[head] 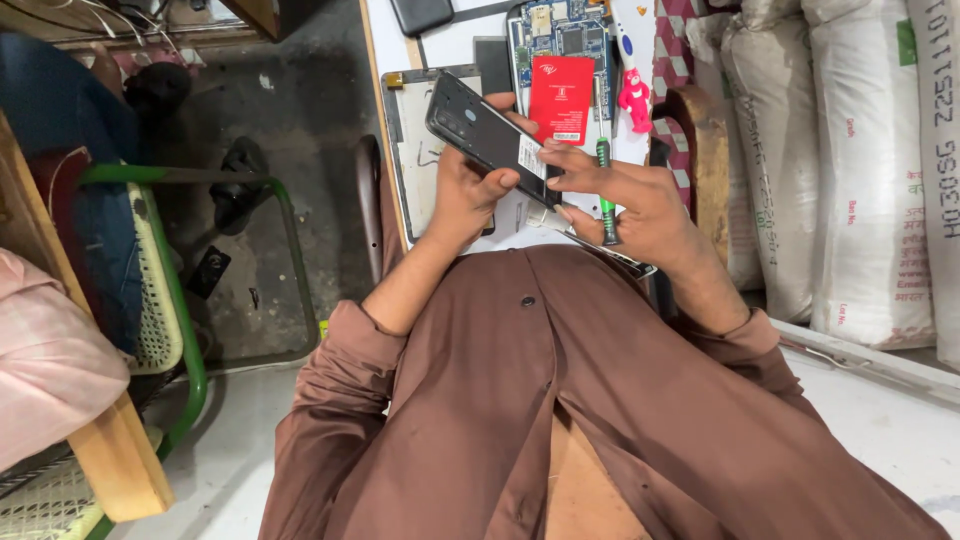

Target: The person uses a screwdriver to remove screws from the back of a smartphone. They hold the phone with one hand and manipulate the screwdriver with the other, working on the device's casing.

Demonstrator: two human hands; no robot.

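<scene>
My left hand (468,192) grips a black phone back cover (478,128) with camera holes, held tilted above the white work table (450,45). My right hand (628,200) touches the cover's lower end, where a white sticker sits, and also holds a green-handled screwdriver (605,190) that points toward me. Just beyond my hands lies an opened phone (560,60) with a bare circuit board and a red battery (561,98).
A clipboard-like tray (412,150) lies under my left hand. A pink tool (634,98) sits right of the opened phone. Stacked white sacks (860,150) stand at the right. A green-framed chair (170,290) is at the left on a grey floor.
</scene>
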